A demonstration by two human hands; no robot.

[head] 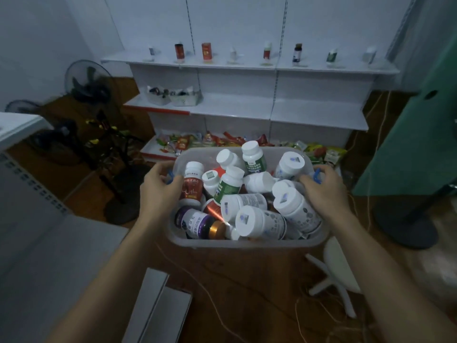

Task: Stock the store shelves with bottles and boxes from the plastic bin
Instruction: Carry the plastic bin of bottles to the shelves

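A clear plastic bin (247, 242) hangs in the air in front of me, held by both sides. My left hand (159, 188) grips its left edge at a blue handle. My right hand (326, 186) grips the right edge at the other blue handle (317, 175). Inside lie several bottles: white ones with white caps (291, 204), a green-labelled one (228, 185), a red-labelled one (191, 186) and a purple one (193, 220). White store shelves (247, 105) stand ahead. The top shelf carries a spaced row of single bottles and boxes (206, 52).
Two small baskets (173, 95) sit on the middle shelf, snack packets (222, 141) on the bottom one. Standing fans (89, 82) crowd the left floor. A green panel (415, 144) on a round base stands right. A white stool (338, 268) and cables lie below.
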